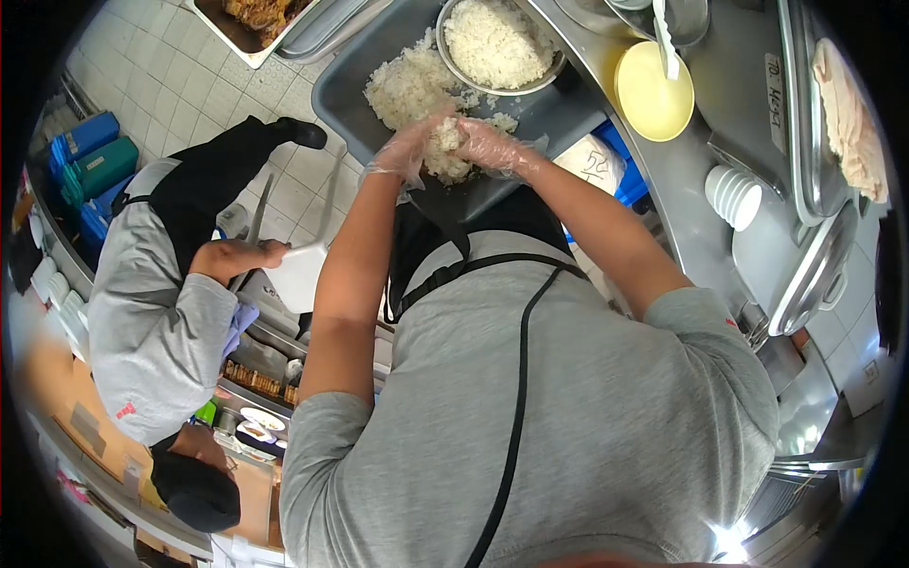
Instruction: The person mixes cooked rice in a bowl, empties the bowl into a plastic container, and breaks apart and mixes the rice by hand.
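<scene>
Both of my hands wear clear plastic gloves and meet over a grey tub [343,104]. Between them is a clump of white rice [445,150]. My left hand [409,147] curves round the clump from the left side, and my right hand [494,150] presses on it from the right. More loose rice [402,85] lies in the tub just beyond my hands. A round metal bowl [519,92] heaped with rice rests at the tub's far end.
A steel counter [682,199] on the right holds a yellow bowl [653,104] with a white utensil, stacked white cups [734,197] and a metal lid [816,270]. At left, a co-worker [156,293] holds a long tool. A food tray [256,52] is at top left.
</scene>
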`<action>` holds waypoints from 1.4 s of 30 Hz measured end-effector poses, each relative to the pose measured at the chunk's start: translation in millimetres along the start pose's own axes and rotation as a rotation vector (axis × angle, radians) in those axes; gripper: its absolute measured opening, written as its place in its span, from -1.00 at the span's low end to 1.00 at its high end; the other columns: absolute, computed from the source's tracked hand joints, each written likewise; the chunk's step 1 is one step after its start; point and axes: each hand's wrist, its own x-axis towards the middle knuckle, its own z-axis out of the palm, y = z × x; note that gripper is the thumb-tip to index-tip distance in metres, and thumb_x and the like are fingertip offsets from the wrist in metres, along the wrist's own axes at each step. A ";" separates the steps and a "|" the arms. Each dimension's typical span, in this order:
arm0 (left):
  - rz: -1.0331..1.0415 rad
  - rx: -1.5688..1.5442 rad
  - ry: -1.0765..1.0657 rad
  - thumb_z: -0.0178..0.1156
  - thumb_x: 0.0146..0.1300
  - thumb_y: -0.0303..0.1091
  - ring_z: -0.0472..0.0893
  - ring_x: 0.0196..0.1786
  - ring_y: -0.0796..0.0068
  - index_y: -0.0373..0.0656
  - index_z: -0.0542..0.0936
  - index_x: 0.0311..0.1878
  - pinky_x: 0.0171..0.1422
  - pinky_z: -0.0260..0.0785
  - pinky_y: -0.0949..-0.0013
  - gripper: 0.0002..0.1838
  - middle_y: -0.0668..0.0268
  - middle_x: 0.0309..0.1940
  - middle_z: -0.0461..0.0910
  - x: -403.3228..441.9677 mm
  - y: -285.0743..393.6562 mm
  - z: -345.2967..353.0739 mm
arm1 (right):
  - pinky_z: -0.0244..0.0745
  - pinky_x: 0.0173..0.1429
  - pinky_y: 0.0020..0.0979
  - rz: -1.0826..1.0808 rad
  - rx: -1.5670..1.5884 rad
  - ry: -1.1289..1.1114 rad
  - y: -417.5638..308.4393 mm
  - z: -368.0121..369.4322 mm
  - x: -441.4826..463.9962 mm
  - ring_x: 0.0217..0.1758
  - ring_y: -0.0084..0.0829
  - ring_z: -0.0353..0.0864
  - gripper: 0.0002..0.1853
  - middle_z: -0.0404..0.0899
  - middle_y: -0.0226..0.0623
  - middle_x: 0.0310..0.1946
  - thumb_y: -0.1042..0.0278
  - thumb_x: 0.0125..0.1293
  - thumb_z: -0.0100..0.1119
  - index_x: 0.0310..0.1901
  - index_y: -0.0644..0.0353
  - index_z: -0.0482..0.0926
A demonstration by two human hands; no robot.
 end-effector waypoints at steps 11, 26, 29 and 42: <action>-0.009 0.285 0.236 0.23 0.47 -0.24 0.69 -0.05 0.42 -0.33 0.65 0.19 0.03 0.56 0.28 -0.62 0.24 0.03 0.71 5.9 -8.2 -11.7 | 0.58 0.19 -0.07 0.040 -0.535 0.248 -5.8 7.6 -7.7 0.09 0.08 0.71 -0.66 0.72 0.15 -0.06 0.22 0.40 0.20 0.10 0.22 0.64; 0.413 1.434 0.372 0.20 0.31 -0.37 0.72 0.00 -0.16 -0.34 0.53 0.17 0.11 0.55 -0.03 -0.60 -0.19 -0.10 0.71 59.4 -73.2 -60.5 | 0.54 0.29 -0.18 -0.130 -0.316 0.352 8.2 13.7 4.5 0.15 -0.03 0.70 -0.62 0.71 0.05 0.03 0.31 0.38 0.20 0.20 0.16 0.64; 0.339 1.798 0.183 0.17 0.28 -0.40 0.73 -0.03 -0.12 -0.38 0.56 0.12 0.09 0.56 -0.02 -0.62 -0.17 -0.13 0.72 75.6 -79.0 -72.2 | 0.46 0.42 -0.28 -0.315 -0.139 0.314 -4.1 14.0 -3.4 0.25 -0.21 0.66 -0.50 0.68 -0.07 0.18 0.43 0.35 0.23 0.34 0.10 0.57; 0.344 1.351 0.258 0.26 0.34 -0.25 0.73 0.02 -0.09 -0.26 0.69 0.02 0.13 0.55 -0.02 -0.68 -0.05 -0.11 0.75 34.4 -55.1 -29.2 | 0.49 0.36 -0.36 0.057 0.177 0.134 8.7 1.4 13.2 0.23 -0.42 0.55 -0.39 0.60 -0.26 0.12 0.35 0.31 0.39 0.39 0.19 0.46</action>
